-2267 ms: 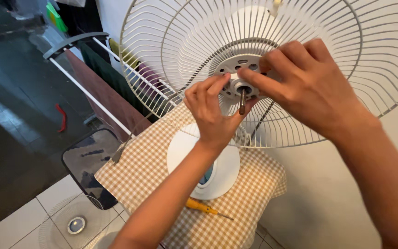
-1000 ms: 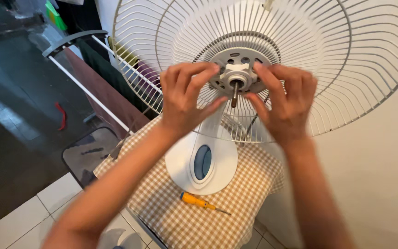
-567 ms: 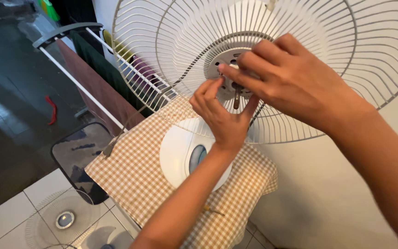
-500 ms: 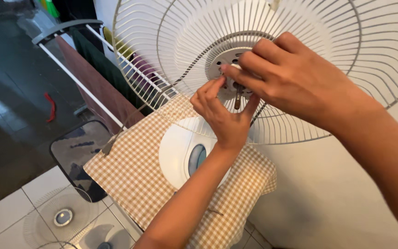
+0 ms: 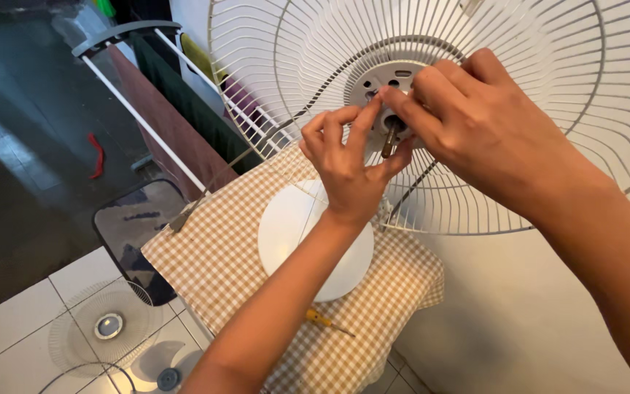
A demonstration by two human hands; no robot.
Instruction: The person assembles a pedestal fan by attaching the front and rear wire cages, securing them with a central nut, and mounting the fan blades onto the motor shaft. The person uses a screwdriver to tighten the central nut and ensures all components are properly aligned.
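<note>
My left hand [image 5: 348, 171] and right hand [image 5: 479, 124] both pinch the small white plastic nut [image 5: 386, 117] on the motor shaft [image 5: 389, 146], at the hub of the white rear fan guard [image 5: 315, 66], above the checked tabletop [image 5: 216, 255].

No packages, labels, signs or screens can be seen anywhere in the view. Nothing on the fan, the checked cloth or the tiled floor shows a sticker or display.
</note>
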